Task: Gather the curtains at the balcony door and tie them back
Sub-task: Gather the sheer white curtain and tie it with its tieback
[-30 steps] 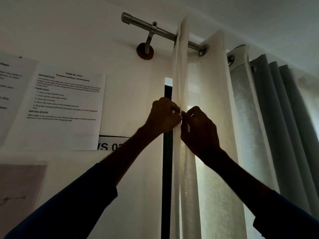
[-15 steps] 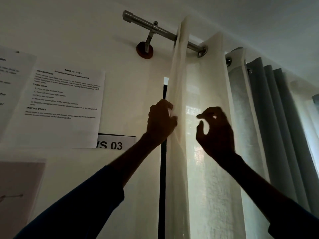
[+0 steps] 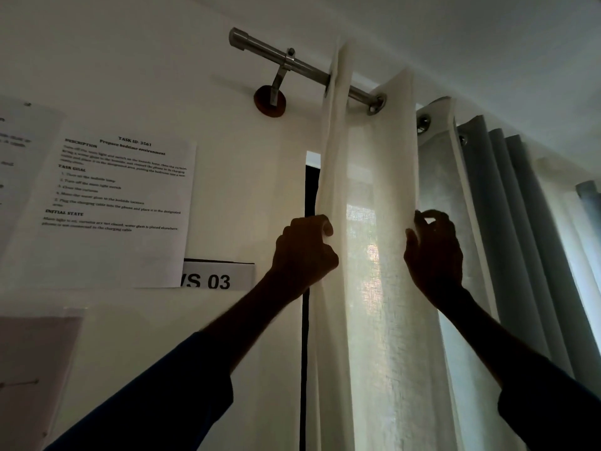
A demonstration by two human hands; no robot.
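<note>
Cream curtain (image 3: 374,320) hangs off the rod (image 3: 260,48) down the middle of the frame, backlit. Left hand (image 3: 304,252) is at centre, fingers curled tight round the curtain's left edge. Right hand (image 3: 434,255) is centre-right at the next fold over, thumb and fingertips close together right on the fold's edge, but honestly can't tell if it's got the cloth. Grey curtain (image 3: 507,222) is bunched at the right, and a printed sheet (image 3: 120,203) is on the wall at left.

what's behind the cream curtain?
Through the cream curtain only bright patches of backlight glow. A dark vertical frame strip shows past its left edge, beside the left hand. The fabric covers everything else behind it.
</note>
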